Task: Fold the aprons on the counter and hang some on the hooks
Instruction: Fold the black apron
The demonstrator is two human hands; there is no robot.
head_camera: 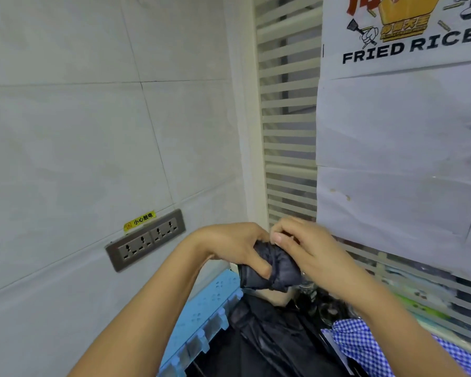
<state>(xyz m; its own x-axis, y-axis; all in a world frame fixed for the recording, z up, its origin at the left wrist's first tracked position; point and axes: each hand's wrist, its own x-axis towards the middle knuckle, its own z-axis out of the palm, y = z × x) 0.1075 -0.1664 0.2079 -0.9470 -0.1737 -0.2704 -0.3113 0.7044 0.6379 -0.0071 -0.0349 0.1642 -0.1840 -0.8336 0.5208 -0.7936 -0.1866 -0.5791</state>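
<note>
Gripping the apron point(280, 265) with left hand point(237, 246) and right hand point(310, 248) both curled round it, the person should work a strap free for the rack point(201, 317).

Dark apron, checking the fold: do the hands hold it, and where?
Yes: left hand and right hand both grip the dark apron at its bunched upper end.

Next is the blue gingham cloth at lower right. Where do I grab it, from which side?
Pinch the rumpled left edge of the blue gingham cloth, coming from above on the left. That edge lies exposed beside the loose black fabric, while the right forearm, busy with the dark bunched apron, crosses its far side.
</note>
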